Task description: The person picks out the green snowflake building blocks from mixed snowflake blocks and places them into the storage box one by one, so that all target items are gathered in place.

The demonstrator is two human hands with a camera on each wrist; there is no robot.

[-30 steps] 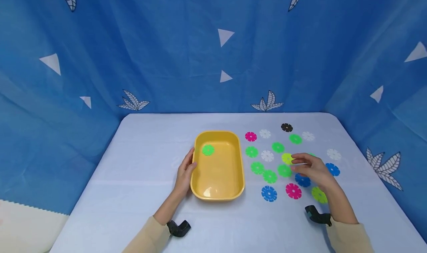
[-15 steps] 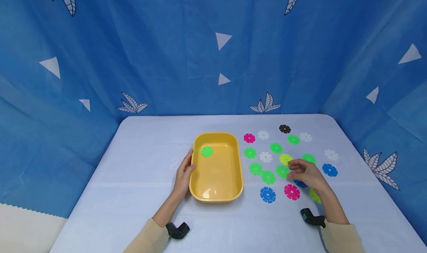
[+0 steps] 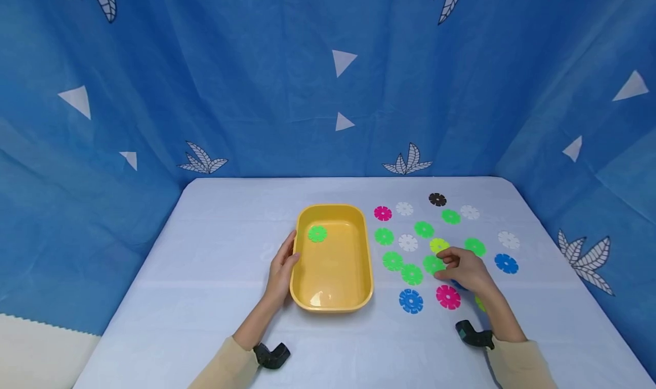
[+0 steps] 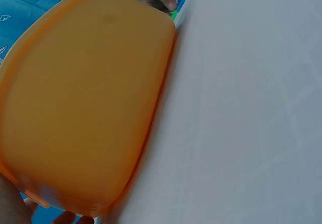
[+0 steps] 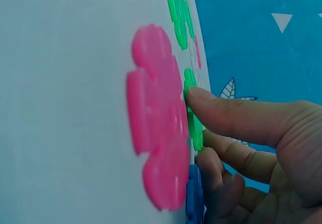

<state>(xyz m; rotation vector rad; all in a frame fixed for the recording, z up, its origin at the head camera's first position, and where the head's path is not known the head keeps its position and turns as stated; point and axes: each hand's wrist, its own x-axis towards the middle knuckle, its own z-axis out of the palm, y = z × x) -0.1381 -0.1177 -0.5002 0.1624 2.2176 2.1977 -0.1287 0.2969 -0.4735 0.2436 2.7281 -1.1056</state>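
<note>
A yellow plastic tub point(image 3: 332, 263) stands on the white-covered table with one green snowflake disc point(image 3: 318, 233) inside, near its far left. My left hand point(image 3: 281, 270) grips the tub's left side, thumb over the rim and fingers along the outer wall. In the left wrist view the tub's side point(image 4: 85, 98) fills much of the picture. Among the scattered discs, my right hand point(image 3: 465, 268) pinches a green notched disc point(image 3: 431, 265) edge to edge between thumb and fingers. That same disc point(image 5: 193, 118) still lies at table level in the right wrist view.
Loose discs lie right of the tub: several green ones, a yellow one point(image 3: 439, 245), a near pink one point(image 3: 448, 297), a blue one point(image 3: 411, 301), a black one point(image 3: 438, 199) and several white ones. A blue curtain point(image 3: 287, 81) rises behind the table.
My right hand has moved left and down onto the green disc, its thumb and fingers closing at the edges. The left hand keeps its hold on the tub.
</note>
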